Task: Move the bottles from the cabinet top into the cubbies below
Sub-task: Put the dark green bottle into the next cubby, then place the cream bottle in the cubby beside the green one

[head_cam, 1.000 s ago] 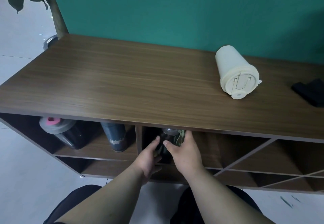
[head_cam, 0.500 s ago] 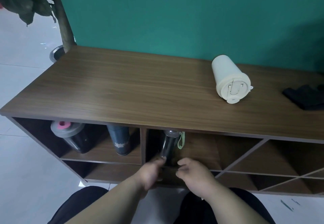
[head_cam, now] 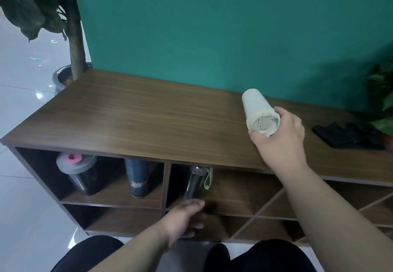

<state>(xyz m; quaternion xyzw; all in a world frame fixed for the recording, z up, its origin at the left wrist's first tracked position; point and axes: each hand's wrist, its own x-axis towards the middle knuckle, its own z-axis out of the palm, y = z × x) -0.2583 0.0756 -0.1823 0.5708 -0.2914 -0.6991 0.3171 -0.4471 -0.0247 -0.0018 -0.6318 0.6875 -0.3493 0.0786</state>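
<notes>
A cream bottle (head_cam: 256,107) lies on its side on the wooden cabinet top (head_cam: 148,118), lid toward me. My right hand (head_cam: 282,135) wraps its lid end, thumb below and fingers at its right. A dark bottle with a green strap (head_cam: 194,183) stands in the upper middle cubby. My left hand (head_cam: 182,218) hangs just in front of that cubby's shelf edge, fingers loose, holding nothing. In the upper left cubby stand a black bottle with a grey lid and pink spout (head_cam: 79,171) and a dark blue bottle (head_cam: 137,178).
A black cloth (head_cam: 346,135) lies on the cabinet top at the right, beside green leaves (head_cam: 382,101). A potted tree (head_cam: 74,37) stands at the cabinet's left end. Diagonal cubbies (head_cam: 276,208) fill the right part. A teal wall rises behind.
Both hands left the dark bottle standing in the middle cubby. My right hand rose to the cabinet top and closed around the cream bottle's lid end. My left hand drew back a little.
</notes>
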